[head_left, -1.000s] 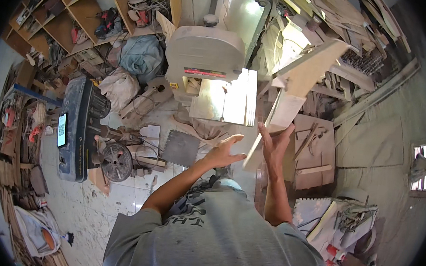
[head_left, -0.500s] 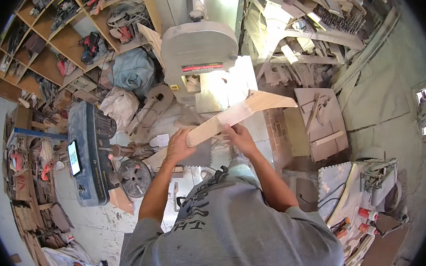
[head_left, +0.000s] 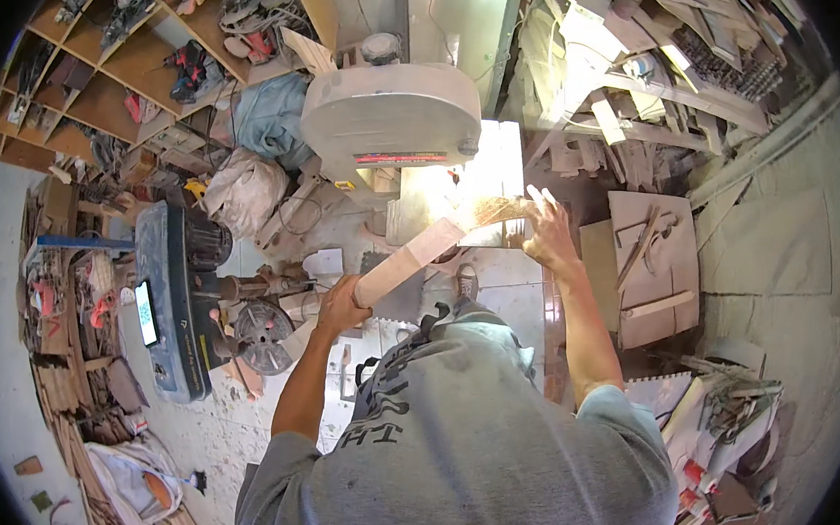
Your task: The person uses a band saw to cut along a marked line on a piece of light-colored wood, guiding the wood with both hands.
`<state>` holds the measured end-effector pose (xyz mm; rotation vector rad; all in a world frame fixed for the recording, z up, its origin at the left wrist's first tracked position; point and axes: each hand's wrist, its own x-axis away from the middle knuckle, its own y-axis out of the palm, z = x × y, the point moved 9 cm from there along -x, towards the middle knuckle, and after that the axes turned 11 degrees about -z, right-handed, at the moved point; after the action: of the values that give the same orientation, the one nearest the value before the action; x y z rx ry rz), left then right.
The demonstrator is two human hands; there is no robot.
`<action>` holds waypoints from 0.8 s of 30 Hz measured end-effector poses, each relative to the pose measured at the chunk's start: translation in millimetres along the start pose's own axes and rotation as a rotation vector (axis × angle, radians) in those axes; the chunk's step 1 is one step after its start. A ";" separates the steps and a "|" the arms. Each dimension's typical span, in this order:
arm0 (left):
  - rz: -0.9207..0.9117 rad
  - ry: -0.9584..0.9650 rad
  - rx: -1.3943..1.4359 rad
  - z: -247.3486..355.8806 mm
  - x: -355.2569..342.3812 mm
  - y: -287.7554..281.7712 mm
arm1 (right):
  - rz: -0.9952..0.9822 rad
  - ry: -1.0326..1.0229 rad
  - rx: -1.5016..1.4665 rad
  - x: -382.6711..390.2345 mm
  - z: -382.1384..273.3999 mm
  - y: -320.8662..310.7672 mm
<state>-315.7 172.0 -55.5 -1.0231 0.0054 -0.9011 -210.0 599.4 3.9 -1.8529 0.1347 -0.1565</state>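
A pale, angled wooden piece (head_left: 408, 260) extends from my left hand up to the lit table (head_left: 502, 160) of a bandsaw (head_left: 392, 112). My left hand (head_left: 343, 306) is closed around its near end. At the far, bent end, my right hand (head_left: 552, 238) grips the tip between thumb and fingers. That end lies over the front of the saw table, below the grey upper housing. Glare from the lamp hides the blade and part of the wood's outline.
A blue-black machine (head_left: 172, 302) stands at left, beside a round metal table (head_left: 264, 334). Tool-filled wooden shelves (head_left: 110, 60) rise at upper left. Scrap wood crowds the rack (head_left: 679, 100) at upper right. A board (head_left: 653, 251) leans at right.
The wooden piece has moved forward, its bent end now over the saw table. My right hand has shifted from its middle to the far end. My left hand still holds the near end.
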 end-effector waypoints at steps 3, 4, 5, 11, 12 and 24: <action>-0.021 -0.057 0.060 -4.1 -0.5 18.6 | -0.184 0.029 -0.101 -25.8 17.6 21.1; -0.042 -0.088 0.073 -5.3 -1.8 24.8 | -0.233 0.047 -0.118 -34.7 26.1 32.4; -0.067 -0.099 0.081 -2.4 -9.1 28.2 | -0.157 -0.059 -0.095 -40.0 47.2 50.5; 0.006 -0.111 0.149 -4.8 -7.1 36.6 | -0.117 -0.150 -0.221 -65.4 49.0 48.8; -0.004 -0.114 0.153 -4.8 -8.8 38.6 | -0.111 -0.167 -0.205 -67.9 51.5 49.5; 0.020 -0.170 0.143 7.6 -4.4 40.7 | -0.173 -0.111 -0.270 -88.1 42.7 33.4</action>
<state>-289.3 188.8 -83.0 -0.9614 -0.1891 -0.7830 -289.6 645.5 -43.5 -2.1381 -0.0861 -0.1603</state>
